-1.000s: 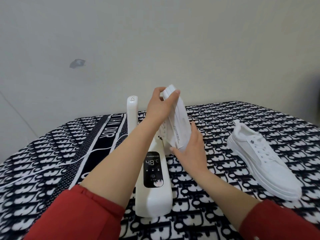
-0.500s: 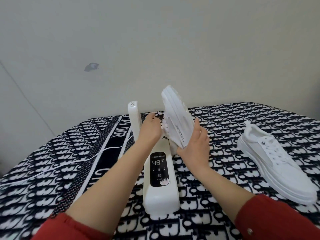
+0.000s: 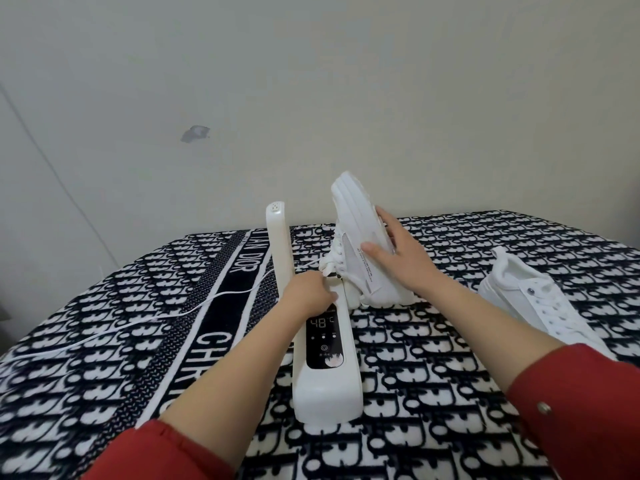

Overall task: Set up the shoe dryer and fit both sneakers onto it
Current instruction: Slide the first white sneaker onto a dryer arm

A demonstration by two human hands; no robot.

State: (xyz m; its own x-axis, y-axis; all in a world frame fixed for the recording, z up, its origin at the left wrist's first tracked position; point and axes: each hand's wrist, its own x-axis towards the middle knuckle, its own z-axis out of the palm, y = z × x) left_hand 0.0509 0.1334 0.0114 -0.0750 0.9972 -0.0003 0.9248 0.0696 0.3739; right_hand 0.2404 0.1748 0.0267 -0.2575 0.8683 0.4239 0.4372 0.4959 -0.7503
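Observation:
The white shoe dryer (image 3: 329, 382) lies mid-table, its dark panel reading 48°C. Its left arm (image 3: 278, 244) stands upright and bare. A white sneaker (image 3: 353, 223) sits toe-up over the right arm, sole facing right, and hides that arm. My right hand (image 3: 398, 254) grips this sneaker's side and sole. My left hand (image 3: 308, 292) rests on the dryer body at the base of the arms, by the laces; its fingers are curled. The second white sneaker (image 3: 540, 306) lies flat on the table to the right, untouched.
A white power cord (image 3: 138, 323) runs from the dryer leftward across the black-and-white patterned cloth (image 3: 450, 375). A plain wall stands close behind the table's far edge. Both red sleeves show at the bottom.
My left hand came down from the sneaker's toe to the dryer body. The sneaker has settled lower on the right arm, and my right hand slid up its side.

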